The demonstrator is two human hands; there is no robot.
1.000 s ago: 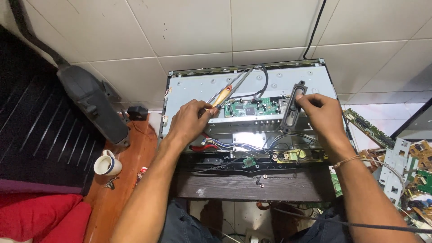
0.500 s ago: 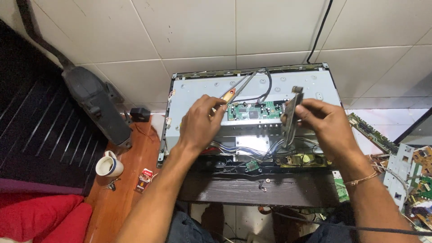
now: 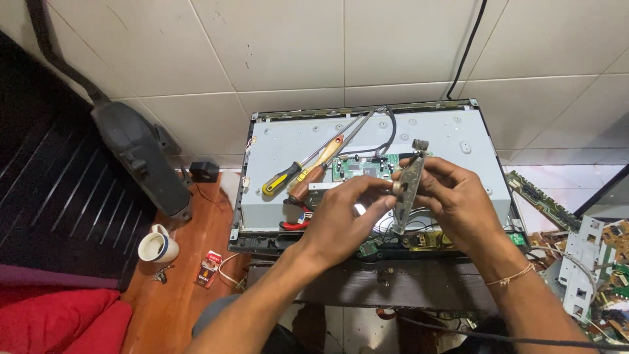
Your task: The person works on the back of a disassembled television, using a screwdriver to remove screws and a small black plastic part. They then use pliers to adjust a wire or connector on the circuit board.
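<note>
Above the panel's [image 3: 445,134] near edge, both hands pinch the board [image 3: 407,191] — upright, long axis vertical — right hand [image 3: 458,200] gripping, left hand [image 3: 344,219] fingertips closed on its edge.

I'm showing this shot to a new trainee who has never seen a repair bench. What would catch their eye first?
Probably the two hands, left hand and right hand, raised mid-frame and together holding a narrow metal strip on edge. Beneath them lies an opened flat screen's grey back panel with a small green circuit board. Two screwdrivers rest on the panel's left part.
</note>
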